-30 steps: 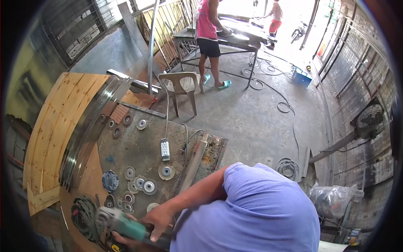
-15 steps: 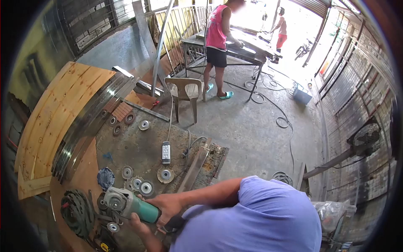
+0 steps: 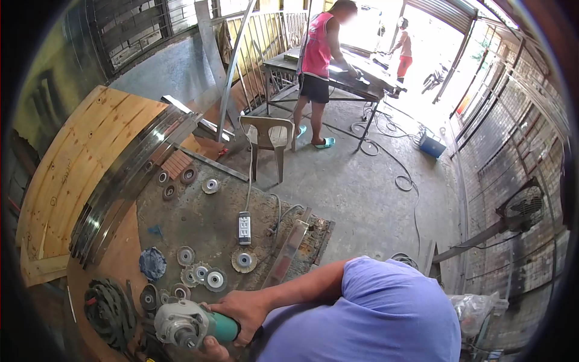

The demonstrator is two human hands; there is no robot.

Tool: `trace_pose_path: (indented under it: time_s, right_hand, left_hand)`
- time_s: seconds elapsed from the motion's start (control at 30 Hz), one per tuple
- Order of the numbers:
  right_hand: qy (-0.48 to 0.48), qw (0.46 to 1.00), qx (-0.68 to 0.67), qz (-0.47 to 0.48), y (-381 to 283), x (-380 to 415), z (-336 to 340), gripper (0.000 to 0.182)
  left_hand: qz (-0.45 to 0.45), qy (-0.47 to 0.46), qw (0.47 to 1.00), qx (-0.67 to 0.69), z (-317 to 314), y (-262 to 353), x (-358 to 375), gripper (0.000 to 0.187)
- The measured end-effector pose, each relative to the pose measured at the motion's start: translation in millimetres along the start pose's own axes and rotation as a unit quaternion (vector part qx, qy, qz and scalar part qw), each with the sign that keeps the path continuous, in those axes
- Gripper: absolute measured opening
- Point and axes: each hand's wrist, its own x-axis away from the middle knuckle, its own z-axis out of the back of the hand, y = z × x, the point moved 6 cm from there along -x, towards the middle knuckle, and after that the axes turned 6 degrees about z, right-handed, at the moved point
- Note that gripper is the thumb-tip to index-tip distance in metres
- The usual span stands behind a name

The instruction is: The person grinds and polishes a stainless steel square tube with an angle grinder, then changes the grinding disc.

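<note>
A green angle grinder [image 3: 222, 327] with a grey metal gear head is held low over the worktable, its spindle pointing down toward the bottom of the view. No disc shows on the spindle. My right hand [image 3: 244, 311] wraps the green body from above. My left hand [image 3: 216, 350] is at the near side of the gear head, thumb against it, most of its fingers hidden below. Just beyond the grinder lie several grinding and wire wheels [image 3: 215, 279], and a dark blue round bundle [image 3: 152, 263].
On the worktable [image 3: 199, 226] sit a power strip [image 3: 243, 228], a wire wheel [image 3: 244, 260] and a metal bar [image 3: 286, 252]. Coiled dark straps [image 3: 108, 311] lie at left beside wooden panels [image 3: 78, 175]. Past a plastic chair [image 3: 267, 145], a person in pink [image 3: 318, 45] works at a metal table.
The grinder has come lower and rolled, so its spindle now faces downward. Both hands moved with it, the left one sinking partly out of view. The person in pink leans further over the far table.
</note>
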Motion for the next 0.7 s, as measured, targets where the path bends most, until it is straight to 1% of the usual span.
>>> trace_pose_path:
  time_s: [0.07,0.13,0.17,0.27,0.43,0.53,0.63,0.7]
  right_hand:
    - [-0.005,1.000,-0.007,-0.004,6,-3,-1,0.094]
    - [0.005,1.000,-0.022,0.000,10,-3,0,0.091]
    - [-0.002,0.999,-0.032,-0.010,14,-3,0,0.092]
    - [-0.021,0.998,-0.053,-0.034,27,-7,2,0.096]
    - [-0.052,0.995,-0.062,-0.053,39,-16,14,0.103]
    - [-0.037,0.996,-0.076,-0.031,59,-21,9,0.101]
    - [0.005,0.996,-0.093,0.010,69,-25,11,0.108]
    - [-0.017,0.994,-0.109,-0.014,77,-28,11,0.104]
  left_hand:
    - [-0.011,0.018,1.000,-0.014,-7,2,0,0.090]
    - [0.009,0.027,1.000,0.000,-5,-6,-2,0.089]
    - [0.032,0.026,0.999,0.022,1,-13,0,0.089]
    - [0.050,0.012,0.997,0.050,24,-39,9,0.084]
    - [0.108,-0.010,0.993,0.040,33,-67,7,0.077]
    - [0.137,-0.024,0.990,0.034,38,-81,3,0.072]
    - [0.157,-0.037,0.987,0.027,43,-92,1,0.068]
    - [0.168,-0.046,0.984,0.024,45,-100,-1,0.065]
